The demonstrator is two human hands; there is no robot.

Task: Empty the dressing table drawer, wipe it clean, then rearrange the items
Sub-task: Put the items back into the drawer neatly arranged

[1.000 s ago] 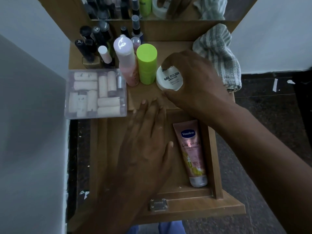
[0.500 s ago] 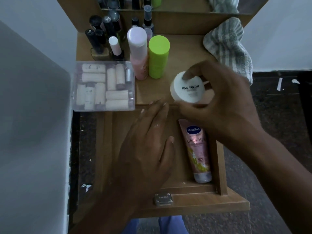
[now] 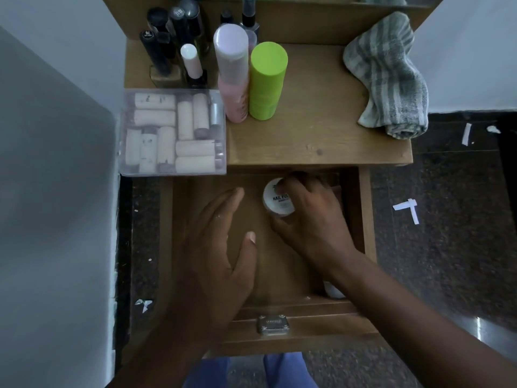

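Note:
The wooden drawer (image 3: 366,219) is pulled open below the dressing table top (image 3: 313,135). My right hand (image 3: 310,219) grips a small white round jar (image 3: 278,201) labelled as nail polish remover, low inside the drawer near its back. My left hand (image 3: 221,247) rests flat on the drawer floor with fingers straight. My right arm hides most of the pink Vaseline tube; only its white cap end (image 3: 334,291) shows at the drawer's front right.
On the table top stand a pink bottle (image 3: 232,71), a green cylinder (image 3: 267,79) and several dark nail polish bottles (image 3: 167,43). A clear box of lipsticks (image 3: 172,133) overhangs the left edge. A striped grey cloth (image 3: 389,74) lies at the right.
My right hand carried the white jar from the table top down into the drawer, beside the Vaseline tube. My left hand stayed flat in the drawer.

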